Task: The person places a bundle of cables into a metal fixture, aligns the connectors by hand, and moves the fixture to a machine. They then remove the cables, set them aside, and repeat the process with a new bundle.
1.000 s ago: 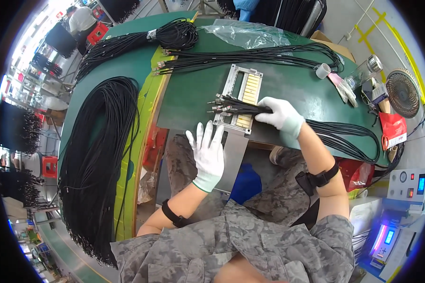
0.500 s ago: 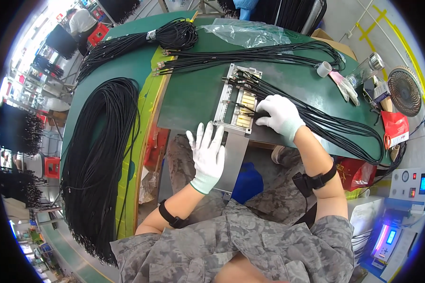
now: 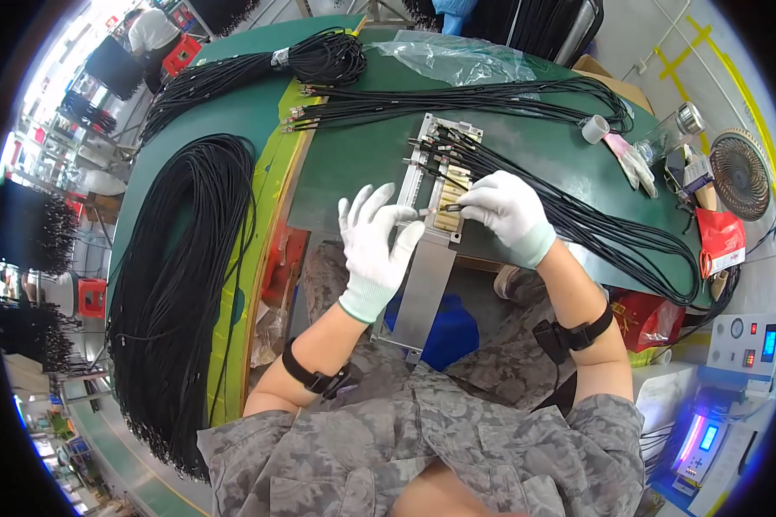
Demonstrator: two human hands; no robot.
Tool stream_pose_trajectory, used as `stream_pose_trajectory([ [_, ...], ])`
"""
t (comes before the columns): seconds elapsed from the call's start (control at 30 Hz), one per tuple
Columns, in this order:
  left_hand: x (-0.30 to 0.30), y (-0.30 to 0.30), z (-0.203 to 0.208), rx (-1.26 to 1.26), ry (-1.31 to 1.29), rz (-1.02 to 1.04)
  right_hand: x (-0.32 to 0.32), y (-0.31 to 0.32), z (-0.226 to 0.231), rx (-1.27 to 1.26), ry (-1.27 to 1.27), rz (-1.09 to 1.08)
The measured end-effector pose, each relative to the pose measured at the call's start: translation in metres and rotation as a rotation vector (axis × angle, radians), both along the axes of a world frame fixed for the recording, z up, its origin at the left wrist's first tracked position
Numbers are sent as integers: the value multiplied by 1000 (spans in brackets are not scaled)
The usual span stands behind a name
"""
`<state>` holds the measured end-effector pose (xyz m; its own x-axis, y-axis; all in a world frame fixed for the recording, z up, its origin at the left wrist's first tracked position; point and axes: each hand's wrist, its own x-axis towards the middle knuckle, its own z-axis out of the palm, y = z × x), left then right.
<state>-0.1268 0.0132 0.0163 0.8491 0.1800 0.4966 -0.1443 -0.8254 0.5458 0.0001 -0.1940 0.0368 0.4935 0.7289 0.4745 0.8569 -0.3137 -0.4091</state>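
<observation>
A black cable end with a small metal connector is pinched between the thumb and fingers of my right hand, which wears a white glove. It points left, over the near end of a metal fixture with a row of brass-coloured slots. Also gloved in white, my left hand has its fingers spread, with the index fingertip close to the connector's tip; whether they touch I cannot tell. Several black cables lie with their ends in the fixture's far part and loop away to the right.
Large black cable bundles lie on the green table at left, with more behind the fixture. Clear plastic film is at the back. At right are a white cup, a glove, a glass jar and a fan.
My right hand has lifted a cable end into view at the fixture's near end. My left hand has moved up and right towards it, its thumb and index finger nearing the connector.
</observation>
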Motion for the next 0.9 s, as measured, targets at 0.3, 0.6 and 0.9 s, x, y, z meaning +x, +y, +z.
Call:
stream_pose_trajectory([
  [0.3, 16, -4, 1, -117, -69, -156, -25, 18, 3, 73, 299, 66],
  [0.6, 21, 21, -6, 21, -48, -47, -17, -2, 7, -98, 313, -78],
  [0.9, 18, 21, -22, -45, -22, -41, -22, -2, 14, -264, 280, -195],
])
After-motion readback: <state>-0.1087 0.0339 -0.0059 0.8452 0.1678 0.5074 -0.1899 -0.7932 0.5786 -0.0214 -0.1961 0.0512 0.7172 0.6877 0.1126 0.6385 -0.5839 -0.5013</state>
